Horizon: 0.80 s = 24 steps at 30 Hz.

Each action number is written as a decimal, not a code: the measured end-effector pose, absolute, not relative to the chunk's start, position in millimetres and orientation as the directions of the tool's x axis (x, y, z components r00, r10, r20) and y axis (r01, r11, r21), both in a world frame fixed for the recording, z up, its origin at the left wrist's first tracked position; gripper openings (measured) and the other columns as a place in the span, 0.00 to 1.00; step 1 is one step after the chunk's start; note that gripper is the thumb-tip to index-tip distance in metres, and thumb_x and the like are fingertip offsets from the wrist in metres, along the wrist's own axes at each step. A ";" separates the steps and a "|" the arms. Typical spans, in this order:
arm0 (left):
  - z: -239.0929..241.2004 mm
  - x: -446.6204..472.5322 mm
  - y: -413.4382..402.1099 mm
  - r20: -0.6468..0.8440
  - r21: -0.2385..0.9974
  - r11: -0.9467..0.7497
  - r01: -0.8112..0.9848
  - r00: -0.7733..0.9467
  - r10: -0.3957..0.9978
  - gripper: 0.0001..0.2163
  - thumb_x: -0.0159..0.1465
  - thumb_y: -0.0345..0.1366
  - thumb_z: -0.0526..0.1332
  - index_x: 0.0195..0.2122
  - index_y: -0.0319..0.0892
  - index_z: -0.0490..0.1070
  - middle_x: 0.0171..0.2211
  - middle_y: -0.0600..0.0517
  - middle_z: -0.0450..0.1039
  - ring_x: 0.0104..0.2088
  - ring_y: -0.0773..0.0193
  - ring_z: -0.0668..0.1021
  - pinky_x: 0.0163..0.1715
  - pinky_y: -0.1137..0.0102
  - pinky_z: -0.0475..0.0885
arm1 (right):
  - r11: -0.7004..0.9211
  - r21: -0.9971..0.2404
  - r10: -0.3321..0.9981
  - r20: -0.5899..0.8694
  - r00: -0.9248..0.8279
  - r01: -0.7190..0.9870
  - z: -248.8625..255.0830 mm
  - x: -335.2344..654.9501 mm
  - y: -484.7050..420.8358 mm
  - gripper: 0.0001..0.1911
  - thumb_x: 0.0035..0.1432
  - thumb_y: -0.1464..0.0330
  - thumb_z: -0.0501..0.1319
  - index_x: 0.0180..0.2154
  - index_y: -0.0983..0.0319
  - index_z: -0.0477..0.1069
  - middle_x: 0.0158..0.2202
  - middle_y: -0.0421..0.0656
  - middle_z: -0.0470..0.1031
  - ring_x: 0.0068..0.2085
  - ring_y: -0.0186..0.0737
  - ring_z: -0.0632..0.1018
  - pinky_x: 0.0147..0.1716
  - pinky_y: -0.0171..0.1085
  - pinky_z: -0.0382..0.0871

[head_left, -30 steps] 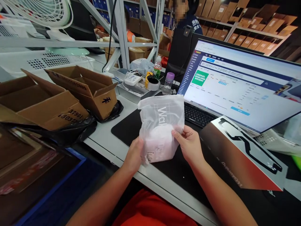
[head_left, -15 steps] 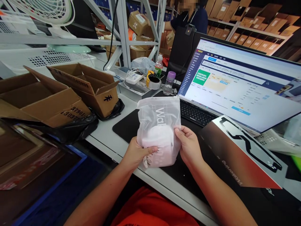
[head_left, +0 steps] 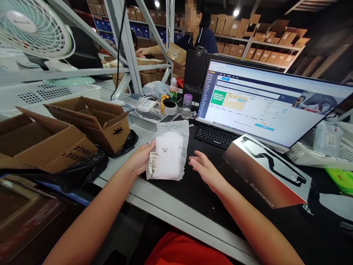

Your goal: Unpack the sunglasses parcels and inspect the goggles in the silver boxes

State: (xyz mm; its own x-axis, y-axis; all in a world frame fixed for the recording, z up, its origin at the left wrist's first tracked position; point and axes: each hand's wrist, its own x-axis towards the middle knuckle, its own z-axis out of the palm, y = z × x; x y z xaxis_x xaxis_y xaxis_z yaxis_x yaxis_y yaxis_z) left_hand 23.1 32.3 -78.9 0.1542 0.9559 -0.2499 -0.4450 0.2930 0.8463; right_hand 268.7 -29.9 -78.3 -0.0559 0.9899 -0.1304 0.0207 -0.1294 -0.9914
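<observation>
A frosted plastic zip bag (head_left: 171, 154) with a white item inside stands tilted over the front of the black desk mat (head_left: 176, 191). My left hand (head_left: 143, 158) grips the bag by its left edge, next to a small printed label. To the right of the bag, my right hand (head_left: 205, 169) is apart from it, fingers spread and nothing in them. Beyond that hand lies a white, black and red printed box (head_left: 264, 173). Behind the bag is a black keyboard (head_left: 215, 136) below the monitor (head_left: 248, 103).
Two opened cardboard boxes (head_left: 49, 143) stand at left, with black plastic under them. A grey tray (head_left: 146, 119) holds cables and tape rolls (head_left: 169, 106); a purple-capped bottle (head_left: 187, 105) is beside it. A fan (head_left: 35, 29) is upper left. A co-worker (head_left: 202, 40) stands behind the monitor.
The bag has been turned to show its other face, with the label at left. My right hand has let go of it and opened. The head view has shifted right and up.
</observation>
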 end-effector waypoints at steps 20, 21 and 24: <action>-125.0 4.5 0.9 -0.320 0.942 0.311 0.125 0.057 0.946 0.29 0.41 0.41 0.74 0.44 0.38 0.71 0.26 0.56 0.74 0.26 0.67 0.76 0.25 0.74 0.73 | -0.369 -0.882 0.850 -0.448 -0.277 0.292 -115.3 256.1 -19.8 0.16 0.69 0.72 0.58 0.26 0.63 0.67 0.19 0.38 0.74 0.17 0.29 0.74 0.16 0.26 0.64; -125.2 2.5 3.0 -0.316 0.939 0.306 0.154 0.045 0.948 0.28 0.40 0.41 0.73 0.42 0.38 0.71 0.25 0.56 0.74 0.25 0.67 0.75 0.24 0.74 0.72 | -0.351 -0.877 0.851 -0.445 -0.278 0.329 -117.1 254.8 -20.9 0.17 0.68 0.73 0.58 0.24 0.62 0.66 0.18 0.37 0.73 0.16 0.29 0.73 0.16 0.26 0.63; -126.8 1.5 10.0 -0.303 0.924 0.289 0.249 0.019 0.953 0.25 0.40 0.44 0.72 0.38 0.40 0.69 0.22 0.57 0.72 0.22 0.66 0.74 0.21 0.72 0.70 | -0.263 -0.866 0.881 -0.395 -0.260 0.426 -119.4 250.4 -25.7 0.16 0.66 0.74 0.59 0.24 0.62 0.65 0.18 0.35 0.71 0.17 0.28 0.73 0.17 0.27 0.62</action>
